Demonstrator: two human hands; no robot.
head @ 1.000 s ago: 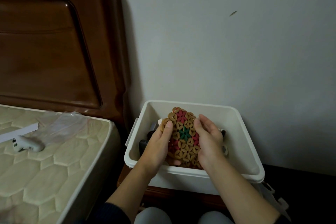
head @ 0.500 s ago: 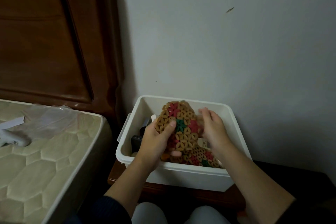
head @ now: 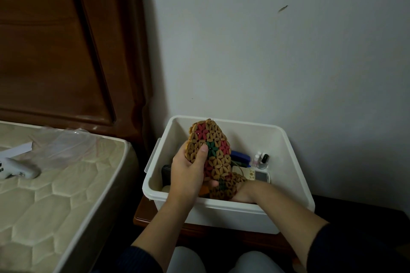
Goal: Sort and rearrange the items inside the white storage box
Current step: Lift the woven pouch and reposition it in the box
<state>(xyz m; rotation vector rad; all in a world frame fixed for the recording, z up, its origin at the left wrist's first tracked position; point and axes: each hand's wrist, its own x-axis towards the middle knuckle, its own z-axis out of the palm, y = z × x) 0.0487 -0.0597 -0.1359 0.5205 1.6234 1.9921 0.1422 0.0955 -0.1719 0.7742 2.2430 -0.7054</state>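
The white storage box stands on a low wooden stand against the wall. My left hand grips a tan beaded mat with red and green flowers and holds it upright over the box's left half. My right hand is low inside the box by the front wall, its fingers hidden under a second beaded mat that lies there. Deeper in the box are a blue case, small nail polish bottles, a small white device and a black item.
A bare quilted mattress is at the left, with a white controller, a clear plastic bag and a paper strip on it. The dark wooden headboard rises behind it. My knees show at the bottom edge.
My right hand has let go of the upright mat and dropped to the box's front, into the lower mat. My left hand has kept the first mat and raised it upright.
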